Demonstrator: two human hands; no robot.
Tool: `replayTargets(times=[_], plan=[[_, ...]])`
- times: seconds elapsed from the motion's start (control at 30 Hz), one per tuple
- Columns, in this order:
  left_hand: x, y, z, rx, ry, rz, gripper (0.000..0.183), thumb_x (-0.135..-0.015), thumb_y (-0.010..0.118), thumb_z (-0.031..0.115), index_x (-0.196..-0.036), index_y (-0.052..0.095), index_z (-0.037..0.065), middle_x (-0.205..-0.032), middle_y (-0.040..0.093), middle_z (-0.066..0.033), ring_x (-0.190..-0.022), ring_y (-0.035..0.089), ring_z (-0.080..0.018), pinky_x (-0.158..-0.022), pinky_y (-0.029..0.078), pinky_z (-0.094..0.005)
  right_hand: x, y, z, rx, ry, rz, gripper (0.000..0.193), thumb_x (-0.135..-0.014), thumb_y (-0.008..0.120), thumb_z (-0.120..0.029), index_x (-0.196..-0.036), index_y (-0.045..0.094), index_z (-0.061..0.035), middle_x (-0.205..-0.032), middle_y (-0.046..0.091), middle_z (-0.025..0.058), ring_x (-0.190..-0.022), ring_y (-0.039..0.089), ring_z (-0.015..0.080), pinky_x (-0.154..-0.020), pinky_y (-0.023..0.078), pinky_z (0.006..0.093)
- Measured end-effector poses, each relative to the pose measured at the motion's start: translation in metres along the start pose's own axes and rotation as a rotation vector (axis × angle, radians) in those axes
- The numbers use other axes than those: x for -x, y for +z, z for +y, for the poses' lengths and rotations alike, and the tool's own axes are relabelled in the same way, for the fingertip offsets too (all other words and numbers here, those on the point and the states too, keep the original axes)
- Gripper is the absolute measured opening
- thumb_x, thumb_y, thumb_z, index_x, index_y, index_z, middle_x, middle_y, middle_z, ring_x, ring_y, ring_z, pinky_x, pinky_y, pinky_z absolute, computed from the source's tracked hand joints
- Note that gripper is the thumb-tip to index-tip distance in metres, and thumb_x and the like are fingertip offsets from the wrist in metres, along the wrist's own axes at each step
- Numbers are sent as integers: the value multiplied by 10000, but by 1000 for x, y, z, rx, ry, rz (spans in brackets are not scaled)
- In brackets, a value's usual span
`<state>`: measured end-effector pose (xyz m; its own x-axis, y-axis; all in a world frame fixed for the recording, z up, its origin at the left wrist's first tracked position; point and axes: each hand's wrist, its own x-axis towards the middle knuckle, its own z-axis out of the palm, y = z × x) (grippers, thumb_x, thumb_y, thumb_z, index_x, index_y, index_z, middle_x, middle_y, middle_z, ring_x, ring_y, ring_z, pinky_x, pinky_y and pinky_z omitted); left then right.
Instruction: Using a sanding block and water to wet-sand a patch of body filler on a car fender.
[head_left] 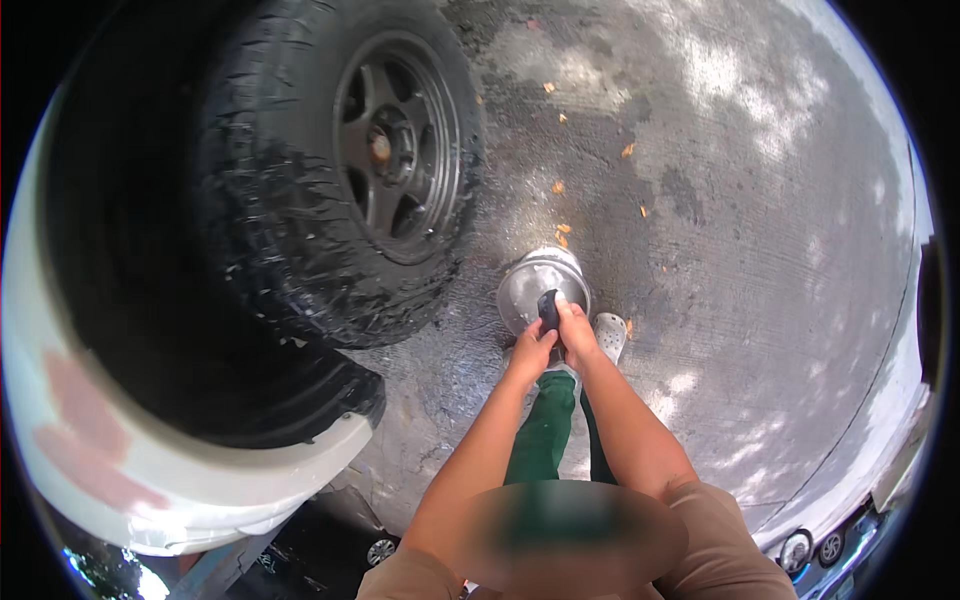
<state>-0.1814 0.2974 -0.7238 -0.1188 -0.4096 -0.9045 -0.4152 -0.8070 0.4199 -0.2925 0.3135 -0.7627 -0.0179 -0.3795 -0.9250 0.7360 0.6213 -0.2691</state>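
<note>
Both hands meet low in the middle of the view, over a round silvery bucket (517,297) on the ground. Between them is a small black oblong object (548,308), whose exact kind I cannot make out. My left hand (533,352) has its fingers closed at the object's lower end. Alongside it, my right hand (577,333) grips the object from the right, thumb pointing forward. To the left stands a big black tyre (275,190) with chunky, wet-looking tread, mounted on a dark spoked wheel rim (378,190).
A white fender (250,480) with a pinkish patch curves around the tyre at left. Grey concrete ground (740,260) carries scattered yellow leaves (558,187). A light clog (611,335) shows beside the bucket. Parked vehicles (835,545) stand at the lower right edge.
</note>
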Motion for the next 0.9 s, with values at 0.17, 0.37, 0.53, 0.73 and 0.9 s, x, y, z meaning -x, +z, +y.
replayTargets(times=[0.17,0.37,0.53,0.73,0.9], plan=[[84,-3,66,-496,230,132,730,-1023,524,430,-1567,361,-29,-1506,466,-322,-1396,483,-420,-1159,386,-460,114,39,-71,53,-88,-233,164,-1050,559,-296,-1062,582,-134,-938,627,15,-877,612,165,-798,505,353],[200,-35,174,-1112,378,-6,656,-986,588,471,-1483,523,49,-1458,519,-266,-1362,503,-419,-1133,413,-511,170,32,-121,397,-384,-214,184,-1022,630,-292,-1023,602,-110,-888,647,5,-798,622,129,-721,513,317],[304,-119,269,-1594,830,22,475,-980,644,341,-1374,600,78,-1370,597,-164,-1313,554,-362,-1047,494,-497,200,68,-119,719,-811,325,400,-1001,665,-391,-1140,680,-15,-931,714,88,-856,648,176,-796,512,334],[475,-260,374,-1686,1173,435,422,-1007,609,307,-1364,611,82,-1391,605,-123,-1318,554,-318,-1109,455,-456,383,256,-34,585,-1381,-23,492,-991,669,-316,-1378,592,-23,-1339,614,218,-1219,597,377,-1039,467,443],[496,-341,395,-1914,1568,576,372,-990,631,246,-1325,648,86,-1393,604,-109,-1346,527,-298,-1151,417,-437,452,374,-9,714,-1639,65,566,-987,665,-324,-1487,528,-95,-1457,477,269,-1320,480,461,-1102,405,507]])
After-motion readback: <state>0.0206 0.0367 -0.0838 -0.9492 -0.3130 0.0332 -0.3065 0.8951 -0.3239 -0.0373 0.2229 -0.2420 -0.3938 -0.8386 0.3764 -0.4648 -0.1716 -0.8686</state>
